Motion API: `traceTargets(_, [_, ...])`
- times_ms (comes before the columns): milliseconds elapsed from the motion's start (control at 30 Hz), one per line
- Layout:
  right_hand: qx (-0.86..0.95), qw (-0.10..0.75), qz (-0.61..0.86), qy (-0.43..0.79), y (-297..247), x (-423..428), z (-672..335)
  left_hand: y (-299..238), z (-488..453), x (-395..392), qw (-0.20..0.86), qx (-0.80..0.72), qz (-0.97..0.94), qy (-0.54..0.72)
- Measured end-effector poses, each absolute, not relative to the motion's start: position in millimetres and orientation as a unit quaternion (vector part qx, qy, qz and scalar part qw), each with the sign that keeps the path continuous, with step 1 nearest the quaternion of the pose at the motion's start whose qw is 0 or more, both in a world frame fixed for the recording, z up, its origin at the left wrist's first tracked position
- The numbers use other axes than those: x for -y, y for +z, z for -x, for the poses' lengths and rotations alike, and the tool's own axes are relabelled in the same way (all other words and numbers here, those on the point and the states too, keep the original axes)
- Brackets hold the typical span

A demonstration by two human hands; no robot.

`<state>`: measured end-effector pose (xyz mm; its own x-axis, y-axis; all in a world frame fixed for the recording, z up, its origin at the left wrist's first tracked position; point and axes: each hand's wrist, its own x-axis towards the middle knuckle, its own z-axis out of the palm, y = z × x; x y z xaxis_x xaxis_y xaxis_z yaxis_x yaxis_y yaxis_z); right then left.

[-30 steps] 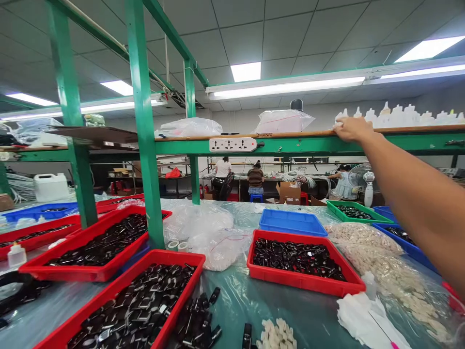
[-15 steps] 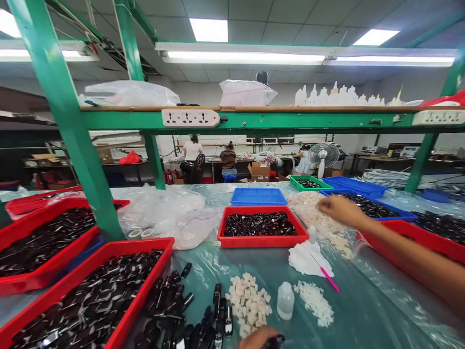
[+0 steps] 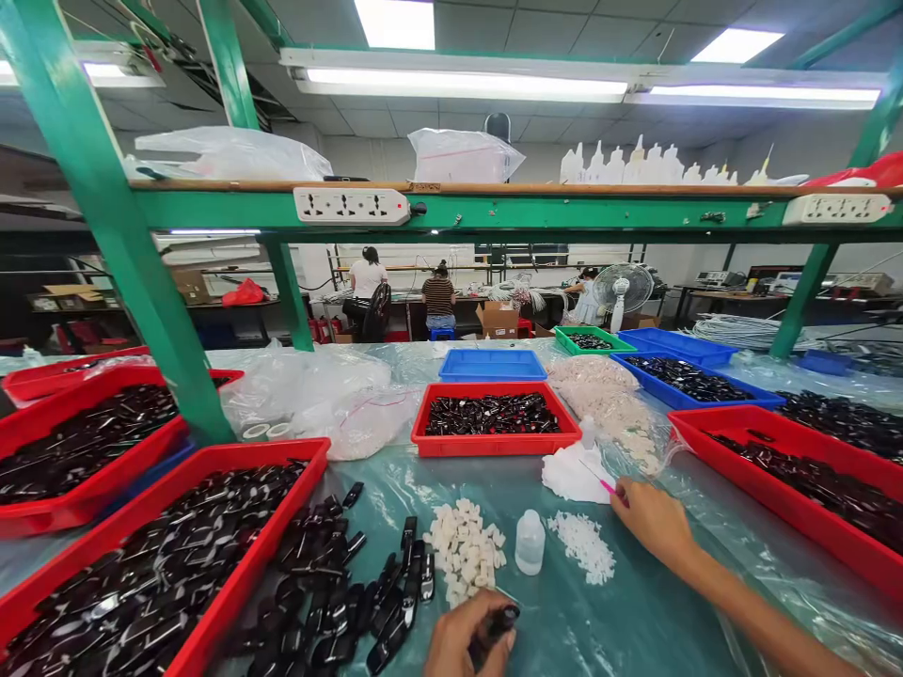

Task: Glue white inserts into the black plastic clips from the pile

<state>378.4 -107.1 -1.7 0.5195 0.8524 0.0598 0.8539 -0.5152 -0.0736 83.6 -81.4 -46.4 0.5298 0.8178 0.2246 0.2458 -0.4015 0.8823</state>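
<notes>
At the bottom of the head view, my left hand (image 3: 469,639) is closed around a small black plastic piece (image 3: 499,621). My right hand (image 3: 653,519) pinches the pink handle of a thin-tipped tool (image 3: 607,485), whose tip lies over a crumpled white cloth (image 3: 573,470). Between the hands stand a small translucent bottle (image 3: 530,543) and a scatter of tiny white pieces (image 3: 582,545). Close to my left hand are a heap of cream-coloured blocks (image 3: 466,545) and a loose pile of black plastic pieces (image 3: 331,592).
Red trays of black parts stand at left (image 3: 176,564), centre (image 3: 496,448) and right (image 3: 797,498). A blue tray (image 3: 492,365) lies behind the centre one. Clear plastic bags (image 3: 353,414) rest by the green post (image 3: 141,263). People sit at a far bench.
My right hand has come back from near the beige heap to the pink-handled tool and taken hold of it. My left hand has risen further into view with the black piece.
</notes>
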Motion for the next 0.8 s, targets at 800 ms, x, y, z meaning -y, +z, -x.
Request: traceTargets(800, [0.444,0.596,0.665,0.068,6,104,-391,-43,-85,91,0.510,-0.325,-0.696,0.386])
